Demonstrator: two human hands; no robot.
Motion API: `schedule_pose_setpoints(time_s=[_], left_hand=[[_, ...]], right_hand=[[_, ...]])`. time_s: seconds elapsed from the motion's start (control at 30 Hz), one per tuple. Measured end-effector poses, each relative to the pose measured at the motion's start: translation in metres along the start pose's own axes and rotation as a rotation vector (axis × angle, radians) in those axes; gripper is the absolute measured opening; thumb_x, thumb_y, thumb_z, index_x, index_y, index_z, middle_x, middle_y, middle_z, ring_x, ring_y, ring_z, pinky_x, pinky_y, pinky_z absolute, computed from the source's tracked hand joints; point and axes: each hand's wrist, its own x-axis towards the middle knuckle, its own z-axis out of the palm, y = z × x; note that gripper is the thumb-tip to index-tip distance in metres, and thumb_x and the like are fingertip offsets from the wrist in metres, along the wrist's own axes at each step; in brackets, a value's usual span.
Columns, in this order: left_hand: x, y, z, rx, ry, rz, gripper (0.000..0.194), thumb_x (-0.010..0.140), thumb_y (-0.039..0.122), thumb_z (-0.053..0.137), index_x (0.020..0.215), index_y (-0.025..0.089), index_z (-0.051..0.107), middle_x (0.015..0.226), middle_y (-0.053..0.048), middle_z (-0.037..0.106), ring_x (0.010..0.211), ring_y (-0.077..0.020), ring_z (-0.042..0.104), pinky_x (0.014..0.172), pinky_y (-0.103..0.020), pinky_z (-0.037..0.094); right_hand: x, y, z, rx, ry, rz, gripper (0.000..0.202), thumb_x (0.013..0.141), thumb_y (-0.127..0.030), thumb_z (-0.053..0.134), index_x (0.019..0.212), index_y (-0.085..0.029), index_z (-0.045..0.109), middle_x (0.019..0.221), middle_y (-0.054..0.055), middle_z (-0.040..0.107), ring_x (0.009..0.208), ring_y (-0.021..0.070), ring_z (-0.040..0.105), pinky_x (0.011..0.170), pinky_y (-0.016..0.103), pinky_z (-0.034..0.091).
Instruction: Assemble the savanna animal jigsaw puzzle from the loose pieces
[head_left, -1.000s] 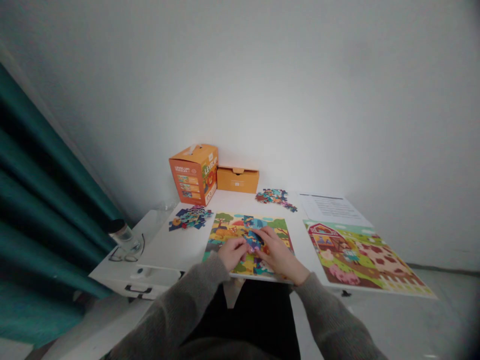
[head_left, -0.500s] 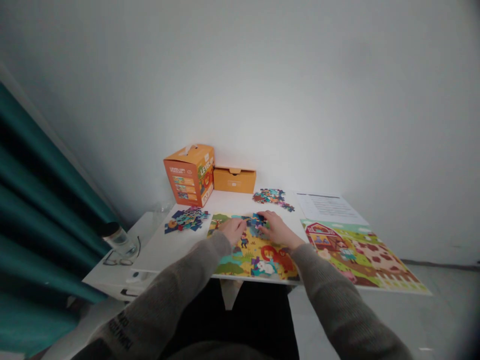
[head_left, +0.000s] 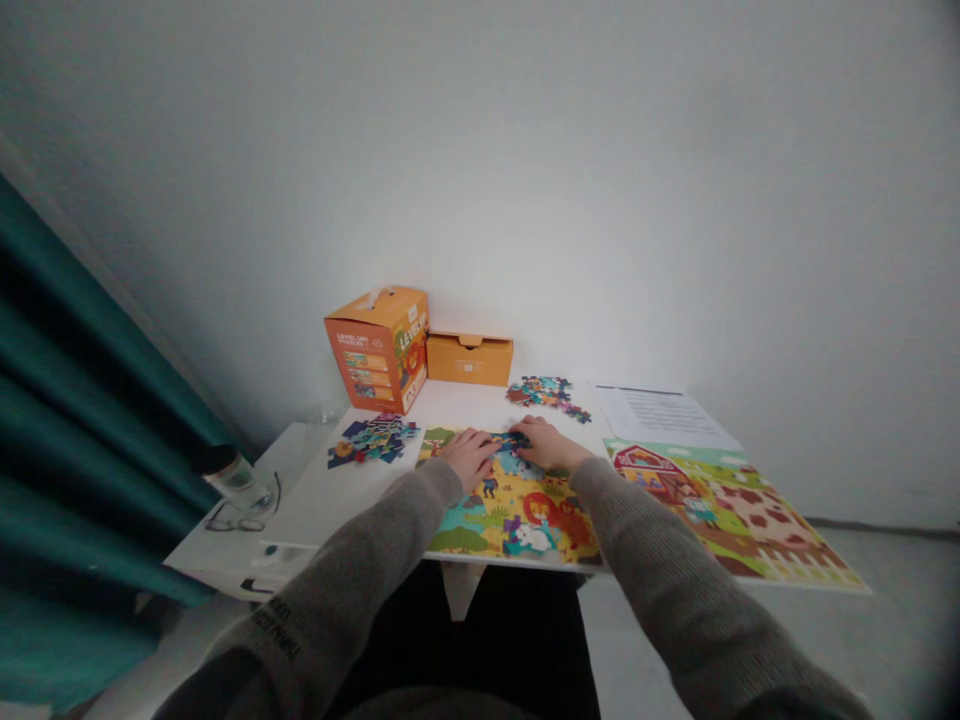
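Observation:
A colourful animal jigsaw puzzle (head_left: 487, 515) lies at the table's front edge, with a red-maned lion and a white animal on yellow ground. My left hand (head_left: 469, 455) rests on its upper left part, fingers stretched toward the top edge. Across from it, my right hand (head_left: 546, 445) bends its fingers down onto a dark blue puzzle piece (head_left: 513, 440) at the top edge. The fingertips of both hands are close together there and partly cover the pieces. Whether that piece sits flush cannot be made out.
Loose pieces form one pile (head_left: 375, 438) at left and another (head_left: 541, 391) at the back. An orange puzzle box (head_left: 367, 360) and a yellow box (head_left: 469, 360) stand by the wall. Right are a farm picture (head_left: 720, 510) and a printed sheet (head_left: 660, 412); left, a bottle (head_left: 238, 482) and glasses (head_left: 238, 520).
My right hand has shifted slightly up and left, its fingers now over the blue pieces at the top edge. My left hand has moved slightly, its fingers reaching further toward that edge.

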Motion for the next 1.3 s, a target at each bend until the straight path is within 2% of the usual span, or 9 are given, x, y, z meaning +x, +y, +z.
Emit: schedule_pose_setpoints(time_s=[0.17,0.37,0.57,0.73,0.93,1.03,1.13,1.3], left_hand=[[-0.001,0.002,0.001,0.045,-0.004,-0.017,0.04,0.094,0.026,0.051,0.133,0.023,0.059,0.125,-0.009,0.06,0.116,-0.0274,0.048,0.102,-0.044,0.04],[-0.002,0.001,0.001,0.015,-0.006,-0.006,0.044,0.094,0.027,0.053,0.138,0.024,0.055,0.127,-0.01,0.058,0.119,-0.0282,0.047,0.102,-0.045,0.04],[-0.002,-0.001,0.002,-0.068,0.018,0.001,0.042,0.092,0.025,0.053,0.133,0.019,0.059,0.128,-0.012,0.057,0.121,-0.027,0.048,0.106,-0.044,0.04],[-0.002,-0.002,0.002,-0.093,0.027,-0.007,0.039,0.091,0.025,0.054,0.13,0.022,0.061,0.129,-0.01,0.058,0.122,-0.0265,0.047,0.107,-0.045,0.041],[-0.002,-0.002,0.0,-0.123,0.086,-0.017,0.036,0.09,0.022,0.055,0.126,0.021,0.063,0.126,-0.01,0.059,0.119,-0.0259,0.049,0.103,-0.043,0.042],[-0.004,-0.005,-0.012,-0.108,0.137,-0.038,0.032,0.092,0.022,0.052,0.121,0.022,0.066,0.121,-0.009,0.062,0.116,-0.0257,0.051,0.101,-0.044,0.041],[-0.01,-0.018,-0.032,-0.067,0.114,-0.097,0.026,0.093,0.024,0.051,0.112,0.021,0.068,0.111,-0.008,0.067,0.107,-0.0255,0.055,0.096,-0.043,0.042],[-0.036,-0.069,-0.072,-0.061,0.041,-0.202,0.023,0.092,0.023,0.049,0.099,0.019,0.07,0.096,-0.009,0.071,0.097,-0.0231,0.061,0.094,-0.038,0.046]], right_hand=[[0.0,0.003,0.002,-0.007,-0.013,0.0,0.049,0.082,-0.023,0.069,0.13,-0.016,0.063,0.124,0.016,0.057,0.112,0.0295,0.053,0.097,0.039,0.041],[-0.002,0.001,0.004,0.098,0.037,-0.051,0.039,0.085,-0.015,0.065,0.124,-0.013,0.066,0.116,0.014,0.06,0.109,0.0241,0.057,0.099,0.034,0.041],[-0.001,0.001,0.009,0.11,0.065,-0.062,0.038,0.086,-0.013,0.064,0.123,-0.012,0.067,0.115,0.015,0.06,0.111,0.0253,0.057,0.1,0.035,0.042],[0.0,0.002,0.014,0.101,0.079,-0.063,0.039,0.086,-0.014,0.064,0.125,-0.014,0.066,0.116,0.014,0.06,0.112,0.0254,0.056,0.101,0.037,0.042],[-0.012,0.0,0.008,0.19,0.148,-0.025,0.052,0.089,-0.014,0.058,0.141,-0.015,0.052,0.128,0.015,0.055,0.118,0.0236,0.055,0.105,0.038,0.042],[-0.024,0.002,0.007,0.229,0.192,-0.021,0.053,0.091,-0.016,0.055,0.143,-0.018,0.05,0.13,0.014,0.054,0.12,0.0229,0.055,0.107,0.039,0.041],[-0.036,0.004,0.01,0.215,0.17,-0.028,0.052,0.089,-0.016,0.056,0.141,-0.018,0.051,0.128,0.014,0.056,0.119,0.0245,0.055,0.107,0.041,0.041],[-0.05,0.003,0.019,0.18,0.164,-0.048,0.047,0.088,-0.017,0.057,0.135,-0.016,0.057,0.126,0.015,0.058,0.117,0.0272,0.054,0.107,0.044,0.04]])
